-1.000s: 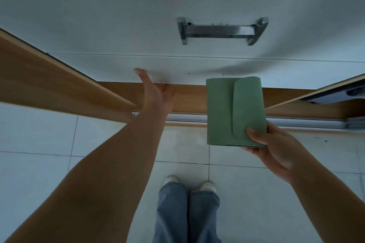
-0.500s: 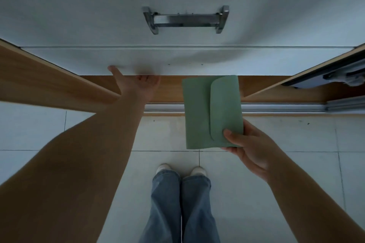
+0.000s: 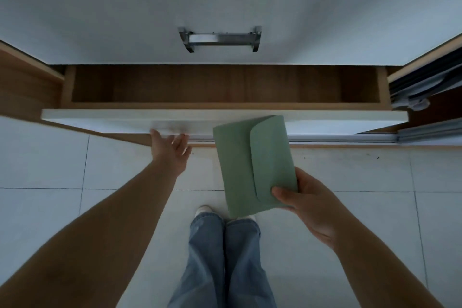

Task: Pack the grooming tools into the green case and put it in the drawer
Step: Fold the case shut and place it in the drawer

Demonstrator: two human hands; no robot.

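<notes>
My right hand (image 3: 310,207) holds the closed green case (image 3: 240,165) by its lower right corner, thumb on the flap and fingers underneath. The case is tilted and hangs over the floor, just in front of the drawer. The lower drawer (image 3: 100,117) stands pulled out, with its white front toward me and its wooden bottom (image 3: 225,85) showing. My left hand (image 3: 170,152) reaches up to the lower edge of the drawer front, thumb touching it and fingers loosely spread. No grooming tools are visible.
Above the open drawer is a shut white drawer with a metal handle (image 3: 220,39). Wooden cabinet sides flank it, and metal door rails (image 3: 420,92) sit at the right. My legs in jeans (image 3: 225,257) stand on white floor tiles.
The lower drawer has slid out toward me, drawn by my left hand at its bottom edge. The green case has tilted and come a little nearer to me.
</notes>
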